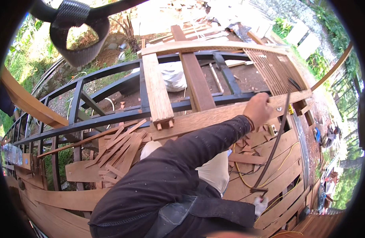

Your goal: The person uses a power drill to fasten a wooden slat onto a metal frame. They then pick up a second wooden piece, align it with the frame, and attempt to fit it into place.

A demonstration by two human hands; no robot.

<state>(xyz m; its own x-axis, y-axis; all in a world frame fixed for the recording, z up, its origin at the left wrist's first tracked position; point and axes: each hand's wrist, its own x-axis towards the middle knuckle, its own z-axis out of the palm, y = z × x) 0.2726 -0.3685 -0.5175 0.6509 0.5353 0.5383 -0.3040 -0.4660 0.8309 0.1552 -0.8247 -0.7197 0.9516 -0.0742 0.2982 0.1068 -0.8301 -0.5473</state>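
Observation:
My left hand [259,109] reaches forward on a dark-sleeved arm and lies on a long light wooden plank [214,116], fingers curled over its far edge. A small metal fastener [278,108] sits on the plank just right of the hand. My right hand [261,205], in a white glove, is low at the right and closed around the lower end of a long, thin, curved dark bar [274,148]. The bar rises to the plank's right end. My knees in beige trousers [214,172] are below the plank.
A black metal frame [111,117] runs under two thick boards [156,89] lying across it. Several wood offcuts [117,148] lie piled at the left. A yellow cable [285,158] winds over deck boards. A slatted panel [271,69] and a white sack [172,75] are beyond. A dark strap [77,27] hangs overhead.

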